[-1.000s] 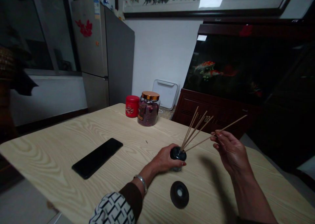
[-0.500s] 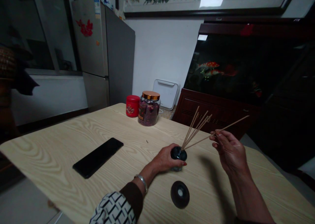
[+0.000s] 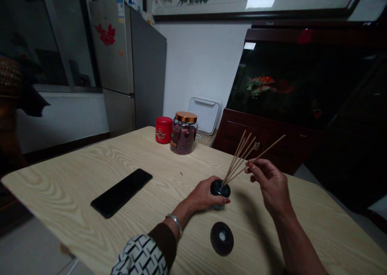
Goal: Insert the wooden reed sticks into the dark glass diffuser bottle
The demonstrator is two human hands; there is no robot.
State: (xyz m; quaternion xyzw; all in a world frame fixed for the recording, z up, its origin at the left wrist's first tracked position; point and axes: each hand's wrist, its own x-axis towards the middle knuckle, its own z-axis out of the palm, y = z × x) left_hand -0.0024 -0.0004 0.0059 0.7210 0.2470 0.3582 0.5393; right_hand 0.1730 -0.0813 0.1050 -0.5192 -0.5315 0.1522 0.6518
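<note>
My left hand (image 3: 203,194) is wrapped round a small reed diffuser bottle (image 3: 220,189) with a dark top, standing on the table. Several thin diffuser reeds (image 3: 238,156) fan up out of its neck. One more reed (image 3: 270,147) slants to the right, pinched between the thumb and fingers of my right hand (image 3: 269,180); its lower end meets the bottle's mouth beside the others. A round dark cap (image 3: 221,238) with a pale centre lies on the table just in front of the bottle.
On the wooden table (image 3: 121,154) lies a black phone (image 3: 121,193) at the left. A red canister (image 3: 163,130) and a copper-lidded jar of dried flowers (image 3: 183,134) stand at the far edge. Behind are a fridge (image 3: 113,61) and a fish tank (image 3: 278,85).
My right hand has moved left and closer to the bottle, and the reed in it now stands steeper, nearer the other reeds. The left hand has stayed on the bottle.
</note>
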